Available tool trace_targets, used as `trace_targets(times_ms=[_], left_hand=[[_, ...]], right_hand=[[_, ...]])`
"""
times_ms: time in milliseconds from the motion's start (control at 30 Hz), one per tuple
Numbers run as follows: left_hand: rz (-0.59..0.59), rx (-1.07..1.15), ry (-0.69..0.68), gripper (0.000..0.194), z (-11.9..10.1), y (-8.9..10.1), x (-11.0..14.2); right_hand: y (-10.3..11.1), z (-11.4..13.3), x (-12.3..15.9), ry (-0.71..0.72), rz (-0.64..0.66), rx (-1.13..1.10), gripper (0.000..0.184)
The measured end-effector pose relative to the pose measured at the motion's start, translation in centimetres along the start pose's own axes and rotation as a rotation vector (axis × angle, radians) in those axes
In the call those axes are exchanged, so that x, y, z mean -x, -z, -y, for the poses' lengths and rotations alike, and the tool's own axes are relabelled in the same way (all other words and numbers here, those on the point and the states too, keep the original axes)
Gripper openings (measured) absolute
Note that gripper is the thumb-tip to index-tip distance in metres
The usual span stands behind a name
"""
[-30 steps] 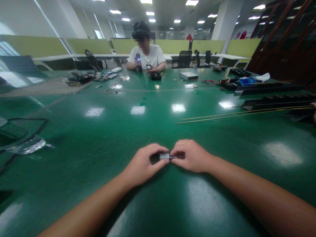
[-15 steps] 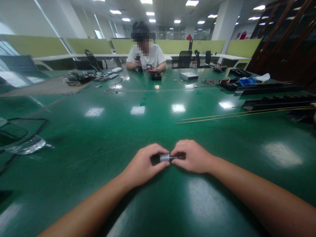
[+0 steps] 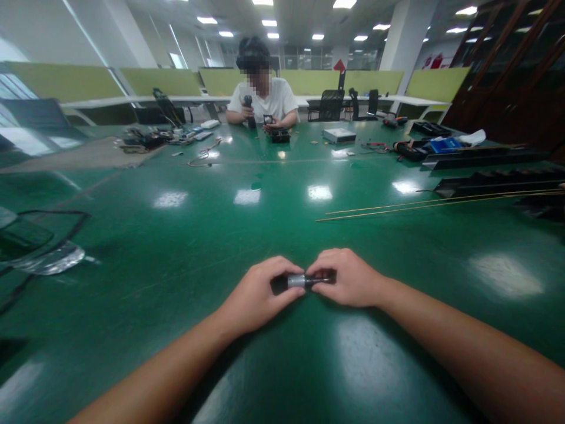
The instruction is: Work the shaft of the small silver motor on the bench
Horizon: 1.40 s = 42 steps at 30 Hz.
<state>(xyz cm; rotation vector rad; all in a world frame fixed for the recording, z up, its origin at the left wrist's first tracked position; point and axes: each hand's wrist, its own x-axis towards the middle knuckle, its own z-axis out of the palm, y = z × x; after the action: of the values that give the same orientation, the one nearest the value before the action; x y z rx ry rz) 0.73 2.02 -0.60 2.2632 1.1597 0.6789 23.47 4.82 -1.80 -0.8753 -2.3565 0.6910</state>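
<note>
Between my two hands, just over the near middle of the green table, lies a small silver and black cylinder; I cannot make out its exact kind. The thumb and fingers of my left hand pinch its silver part from the left. My right hand is closed with thumb and fingertips around the dark, narrower right end. Most of that end is hidden in the right hand's grasp. The two hands almost touch at the fingertips.
Two thin yellowish rods lie right of centre, beside black metal strips. A clear plastic container with a dark cord is at left. Across the table sits a person handling small parts. A silver box stands farther back.
The fingers of my right hand have shifted slightly to the right, and more of the cylinder's dark end shows. My left hand has hardly moved.
</note>
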Motion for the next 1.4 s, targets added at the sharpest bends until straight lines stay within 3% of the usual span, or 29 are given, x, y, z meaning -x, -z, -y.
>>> trace_targets(times_ms=[900, 1400], left_hand=[[-0.008, -0.004, 0.004, 0.018, -0.1, 0.0, 0.0], [-0.015, 0.006, 0.004, 0.017, 0.0, 0.0, 0.0]], right_hand=[[1.6, -0.5, 0.1, -0.015, 0.096, -0.003, 0.012], [1.8, -0.5, 0.0, 0.025, 0.087, 0.003, 0.011]])
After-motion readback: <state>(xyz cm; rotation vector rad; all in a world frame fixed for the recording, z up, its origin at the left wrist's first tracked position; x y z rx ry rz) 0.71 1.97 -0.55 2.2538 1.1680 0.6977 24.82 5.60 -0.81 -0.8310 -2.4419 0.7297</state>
